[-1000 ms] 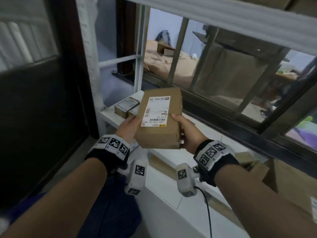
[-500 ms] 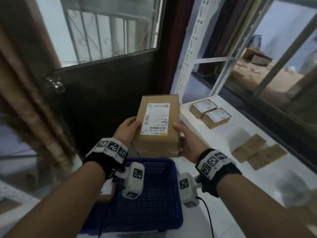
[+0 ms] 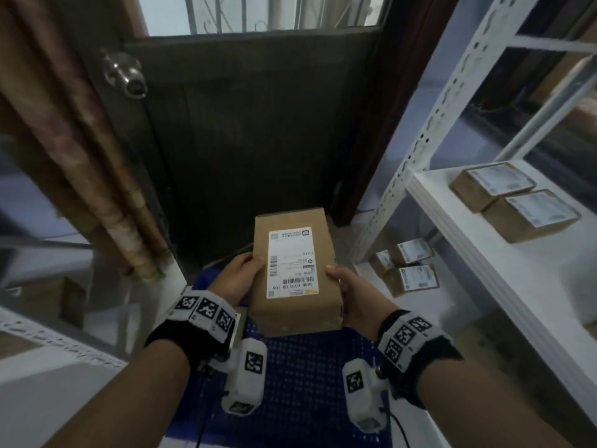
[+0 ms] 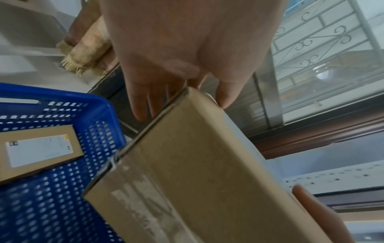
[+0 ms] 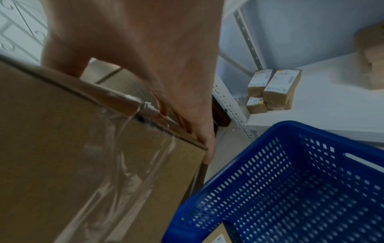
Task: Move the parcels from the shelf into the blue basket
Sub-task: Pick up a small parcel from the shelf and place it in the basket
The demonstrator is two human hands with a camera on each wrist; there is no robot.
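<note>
A brown cardboard parcel (image 3: 295,305) with a white shipping label hangs over the far end of the blue basket (image 3: 307,383). My left hand (image 3: 240,279) grips its left side and my right hand (image 3: 349,291) grips its right side, thumbs on top. The left wrist view shows the parcel's (image 4: 207,172) taped underside beside the basket wall (image 4: 62,197), and another labelled parcel (image 4: 37,151) lying inside. In the right wrist view my right hand (image 5: 155,74) holds the parcel's (image 5: 83,156) edge above the basket (image 5: 280,180).
A white metal shelf (image 3: 504,273) stands on the right with two labelled parcels (image 3: 513,198) on its upper board and three small ones (image 3: 407,266) lower down. A dark door (image 3: 258,140) with a knob (image 3: 124,74) is straight ahead. A curtain (image 3: 80,156) hangs at left.
I have turned left from the shelf to face the door, carrying the parcel in both hands. It is now lower, over the blue basket.
</note>
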